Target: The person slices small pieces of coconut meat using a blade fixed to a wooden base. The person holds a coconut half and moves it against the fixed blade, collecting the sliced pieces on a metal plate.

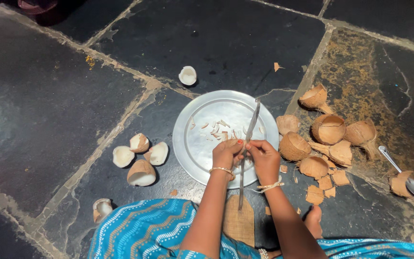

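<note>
Person seated on dark stone floor [49,96], both hands over near edge of round metal plate [192,139].

Blade [248,144]: long, thin, fixed upright on a wooden board [239,221] at person's feet. Long axis runs from board, between the hands, up and slightly right to the tip over plate's far-right part. Tip points away from person.

Left hand [226,153] and right hand [263,156]: fingers closed, meeting at the blade near plate's near edge. Appear to pinch a small coconut bit against it; the bit itself too hidden to confirm.

On plate: thin white coconut slices [216,128], centre to near side.

Risks, judged:
- Fingertips sit touching bare edge w/ no guard. A slip as the piece shrinks could cut a finger.
- Board held only by body weight, it seems. If it shifts, blade could tilt.
- Slices may fall past plate's near edge onto floor.
- Bare foot [313,218] close to shell shards [329,184] right of plate.

Also present: 4 coconut pieces [141,158] left of plate, empty shell halves [329,128] right, spoon [403,175] far right.
</note>
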